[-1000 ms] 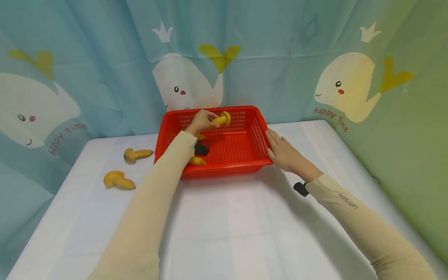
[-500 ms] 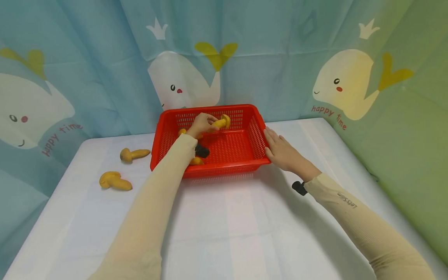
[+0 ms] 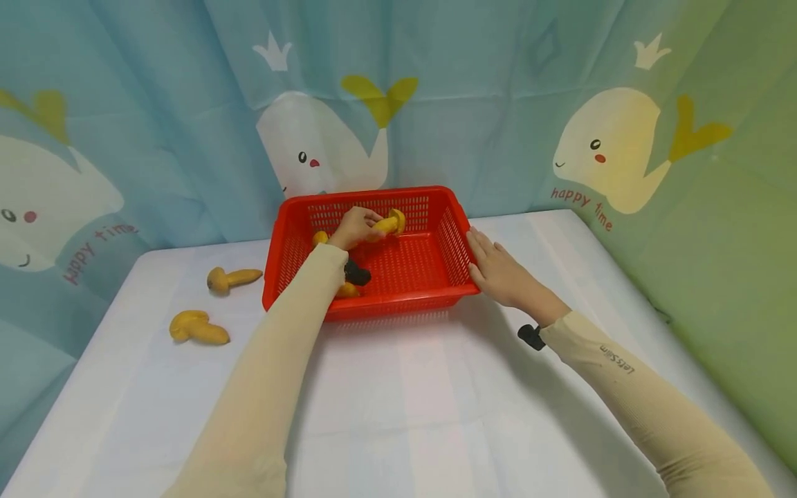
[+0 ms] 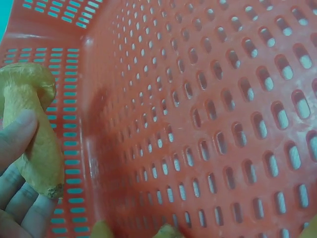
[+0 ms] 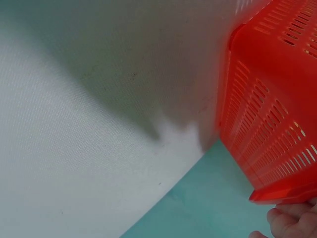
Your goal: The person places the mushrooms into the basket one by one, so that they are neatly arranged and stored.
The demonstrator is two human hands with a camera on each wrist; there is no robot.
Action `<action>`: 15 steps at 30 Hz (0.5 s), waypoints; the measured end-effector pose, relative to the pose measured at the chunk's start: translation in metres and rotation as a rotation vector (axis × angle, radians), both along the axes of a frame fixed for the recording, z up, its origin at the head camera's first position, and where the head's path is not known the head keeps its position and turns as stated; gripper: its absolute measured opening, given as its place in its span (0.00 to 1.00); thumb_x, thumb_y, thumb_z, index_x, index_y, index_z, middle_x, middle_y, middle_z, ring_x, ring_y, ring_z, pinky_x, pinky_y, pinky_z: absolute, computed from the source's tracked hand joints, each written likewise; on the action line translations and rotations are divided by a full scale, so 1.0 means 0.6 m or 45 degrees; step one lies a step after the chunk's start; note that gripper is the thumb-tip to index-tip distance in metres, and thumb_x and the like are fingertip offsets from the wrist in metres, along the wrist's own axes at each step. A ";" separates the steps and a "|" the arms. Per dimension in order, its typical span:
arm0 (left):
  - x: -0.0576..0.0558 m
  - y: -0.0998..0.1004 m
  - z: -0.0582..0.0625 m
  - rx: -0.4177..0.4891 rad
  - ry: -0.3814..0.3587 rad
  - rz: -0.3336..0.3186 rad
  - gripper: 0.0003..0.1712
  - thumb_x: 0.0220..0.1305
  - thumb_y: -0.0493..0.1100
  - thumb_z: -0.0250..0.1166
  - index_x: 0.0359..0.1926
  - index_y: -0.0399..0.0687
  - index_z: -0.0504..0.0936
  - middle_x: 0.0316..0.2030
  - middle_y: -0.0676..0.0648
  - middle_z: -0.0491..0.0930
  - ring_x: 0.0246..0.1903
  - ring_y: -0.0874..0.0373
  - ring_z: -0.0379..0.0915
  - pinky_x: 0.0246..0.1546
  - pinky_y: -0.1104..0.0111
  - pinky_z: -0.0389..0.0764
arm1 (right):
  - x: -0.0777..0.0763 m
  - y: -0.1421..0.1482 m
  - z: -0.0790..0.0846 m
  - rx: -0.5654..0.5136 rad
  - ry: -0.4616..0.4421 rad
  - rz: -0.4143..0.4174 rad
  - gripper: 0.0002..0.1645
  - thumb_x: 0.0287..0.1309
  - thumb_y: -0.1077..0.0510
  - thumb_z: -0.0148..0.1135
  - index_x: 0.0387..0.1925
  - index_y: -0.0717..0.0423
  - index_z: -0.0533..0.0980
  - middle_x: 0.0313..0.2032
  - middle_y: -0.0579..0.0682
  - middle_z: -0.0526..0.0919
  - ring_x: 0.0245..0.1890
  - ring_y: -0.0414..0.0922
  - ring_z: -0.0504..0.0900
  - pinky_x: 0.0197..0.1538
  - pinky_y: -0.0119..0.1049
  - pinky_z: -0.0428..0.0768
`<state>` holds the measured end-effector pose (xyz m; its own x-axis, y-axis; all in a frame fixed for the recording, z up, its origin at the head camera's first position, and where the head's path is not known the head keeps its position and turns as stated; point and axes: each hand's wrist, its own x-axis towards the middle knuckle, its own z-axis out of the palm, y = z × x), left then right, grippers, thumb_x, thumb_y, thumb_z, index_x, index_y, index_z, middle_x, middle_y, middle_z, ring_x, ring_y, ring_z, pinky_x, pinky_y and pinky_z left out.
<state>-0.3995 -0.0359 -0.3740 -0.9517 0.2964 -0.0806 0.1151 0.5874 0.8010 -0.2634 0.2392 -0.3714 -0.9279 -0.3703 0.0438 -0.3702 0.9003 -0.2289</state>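
Note:
Inside the red plastic basket [image 3: 398, 301], my left hand [image 3: 356, 228] holds a yellow mushroom [image 3: 390, 223], its cap pointing right. In the left wrist view the thumb and fingers pinch the stem of the mushroom [image 4: 37, 134] above the slotted floor. Other yellow mushrooms lie in the basket's left part, one at the back [image 3: 320, 237] and one at the front [image 3: 347, 290], partly hidden by my left arm. My right hand [image 3: 501, 273] rests with straight fingers against the basket's right rim. The right wrist view catches only its fingertips at the rim.
Two more yellow mushrooms lie on the white table [image 3: 386, 415] left of the basket: one farther back [image 3: 233, 279] and one nearer [image 3: 198, 327]. A blue curtain [image 3: 473, 138] with whale prints hangs right behind the basket.
My left hand has lowered slightly with the mushroom, deeper into the basket. The right hand stays at the rim. The whole view has shifted a little.

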 end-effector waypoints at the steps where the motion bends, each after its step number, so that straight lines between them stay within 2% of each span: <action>1: -0.001 0.000 -0.002 -0.011 -0.001 -0.001 0.23 0.58 0.35 0.65 0.55 0.31 0.75 0.54 0.34 0.76 0.52 0.46 0.73 0.52 0.64 0.79 | 0.000 0.000 0.000 0.003 -0.003 -0.001 0.38 0.68 0.54 0.36 0.72 0.65 0.40 0.74 0.61 0.41 0.74 0.56 0.42 0.73 0.57 0.47; 4: -0.004 0.000 -0.003 -0.037 -0.032 0.001 0.23 0.58 0.36 0.65 0.55 0.32 0.75 0.54 0.35 0.76 0.51 0.47 0.73 0.53 0.64 0.78 | -0.001 0.000 0.001 0.006 -0.008 -0.002 0.38 0.68 0.54 0.36 0.72 0.65 0.40 0.74 0.61 0.41 0.74 0.56 0.42 0.73 0.57 0.47; 7: -0.017 -0.005 -0.008 -0.067 -0.066 -0.049 0.21 0.56 0.37 0.67 0.52 0.36 0.79 0.50 0.39 0.80 0.48 0.50 0.75 0.52 0.65 0.78 | -0.002 -0.002 0.002 0.006 -0.007 0.000 0.38 0.68 0.54 0.36 0.72 0.66 0.40 0.74 0.62 0.42 0.74 0.57 0.43 0.73 0.57 0.47; 10: -0.091 -0.015 -0.074 -0.068 0.006 -0.109 0.18 0.50 0.41 0.72 0.44 0.41 0.84 0.40 0.45 0.84 0.38 0.55 0.77 0.39 0.69 0.81 | -0.003 -0.003 0.004 -0.001 -0.002 -0.005 0.37 0.68 0.54 0.37 0.72 0.65 0.40 0.74 0.61 0.42 0.74 0.56 0.43 0.73 0.57 0.47; 11: -0.117 -0.018 -0.097 -0.081 0.009 -0.133 0.19 0.50 0.43 0.73 0.44 0.43 0.85 0.40 0.47 0.84 0.38 0.56 0.77 0.39 0.70 0.81 | -0.003 -0.003 0.004 0.002 -0.004 -0.006 0.37 0.68 0.54 0.36 0.72 0.65 0.40 0.74 0.61 0.42 0.74 0.56 0.43 0.73 0.57 0.47; 14: -0.205 -0.020 -0.186 -0.132 0.091 -0.137 0.18 0.47 0.44 0.75 0.40 0.43 0.85 0.34 0.48 0.84 0.32 0.56 0.76 0.30 0.71 0.79 | -0.003 -0.003 0.003 0.003 -0.011 -0.009 0.37 0.68 0.54 0.36 0.72 0.65 0.40 0.74 0.61 0.42 0.74 0.57 0.43 0.73 0.57 0.47; 15: -0.217 -0.019 -0.199 -0.168 0.081 -0.128 0.18 0.48 0.44 0.74 0.42 0.44 0.85 0.36 0.48 0.84 0.33 0.56 0.76 0.32 0.70 0.79 | -0.003 -0.003 0.003 0.004 -0.016 -0.007 0.37 0.68 0.54 0.36 0.72 0.65 0.40 0.74 0.61 0.42 0.74 0.57 0.43 0.73 0.57 0.47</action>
<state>-0.5297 -0.0474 -0.4931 -0.9221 0.3814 -0.0655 0.2269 0.6700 0.7069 -0.2652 0.2373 -0.3698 -0.9305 -0.3651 0.0314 -0.3621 0.9031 -0.2307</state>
